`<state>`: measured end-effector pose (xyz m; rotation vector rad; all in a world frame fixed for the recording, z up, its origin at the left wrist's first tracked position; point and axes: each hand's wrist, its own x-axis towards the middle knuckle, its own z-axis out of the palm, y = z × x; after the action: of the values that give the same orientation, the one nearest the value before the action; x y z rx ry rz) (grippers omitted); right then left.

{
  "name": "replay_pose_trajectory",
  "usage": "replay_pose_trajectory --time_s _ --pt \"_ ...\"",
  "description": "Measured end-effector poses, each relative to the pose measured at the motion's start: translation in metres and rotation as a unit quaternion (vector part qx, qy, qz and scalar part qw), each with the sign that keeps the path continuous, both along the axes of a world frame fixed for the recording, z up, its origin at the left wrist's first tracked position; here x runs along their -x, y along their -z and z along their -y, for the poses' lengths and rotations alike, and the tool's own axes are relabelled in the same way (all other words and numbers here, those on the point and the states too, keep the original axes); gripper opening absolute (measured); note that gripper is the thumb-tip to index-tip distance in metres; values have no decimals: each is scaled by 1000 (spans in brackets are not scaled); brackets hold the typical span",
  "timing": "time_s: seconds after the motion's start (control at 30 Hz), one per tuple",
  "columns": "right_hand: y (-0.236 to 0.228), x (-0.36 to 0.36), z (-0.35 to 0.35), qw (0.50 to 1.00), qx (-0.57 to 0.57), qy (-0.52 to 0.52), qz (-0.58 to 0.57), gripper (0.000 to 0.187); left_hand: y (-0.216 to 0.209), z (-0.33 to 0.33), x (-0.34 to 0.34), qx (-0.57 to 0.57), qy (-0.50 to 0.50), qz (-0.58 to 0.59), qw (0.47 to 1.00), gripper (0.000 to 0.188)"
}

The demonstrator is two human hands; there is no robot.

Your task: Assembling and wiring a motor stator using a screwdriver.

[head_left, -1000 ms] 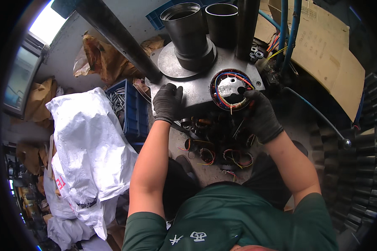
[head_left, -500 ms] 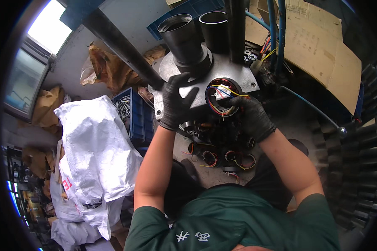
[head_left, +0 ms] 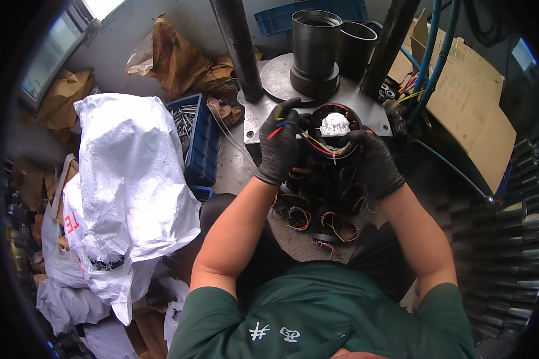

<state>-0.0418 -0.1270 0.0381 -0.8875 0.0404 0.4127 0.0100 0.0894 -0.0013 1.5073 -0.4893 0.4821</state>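
While both black-gloved hands close around it, the round black motor stator with copper windings and red and yellow wires [head_left: 332,128] sits on the grey metal press plate [head_left: 371,110]. Left hand [head_left: 279,146]: grip clenched on the stator's left rim, fingers up. Right hand [head_left: 374,161]: grasping the right rim. Forearms bare, elbows bent, converging. More wired stators [head_left: 317,221] lie on the worktop below. Left, a blue plastic crate [head_left: 200,143] holds metal nails. White woven sacks [head_left: 126,185] beyond.
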Motion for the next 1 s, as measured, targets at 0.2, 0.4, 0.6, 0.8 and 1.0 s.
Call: replay_pose_trajectory --time_s 0.2,0.4,0.6,0.8,1.0 --pt "9 -41 14 991 -39 87 -93 21 19 2 15 414 186 -560 693 35" --pt "28 -52 18 994 -22 111 -8 15 47 6 2 300 109 -508 800 41" --pt "13 -60 20 984 139 61 88 30 11 -30 -37 149 -174 -134 964 76" --pt "17 -77 10 811 523 41 260 49 1 -13 -53 -288 -65 70 953 74" --pt "19 -110 3 735 545 145 376 68 30 9 -91 -199 89 -159 963 57"
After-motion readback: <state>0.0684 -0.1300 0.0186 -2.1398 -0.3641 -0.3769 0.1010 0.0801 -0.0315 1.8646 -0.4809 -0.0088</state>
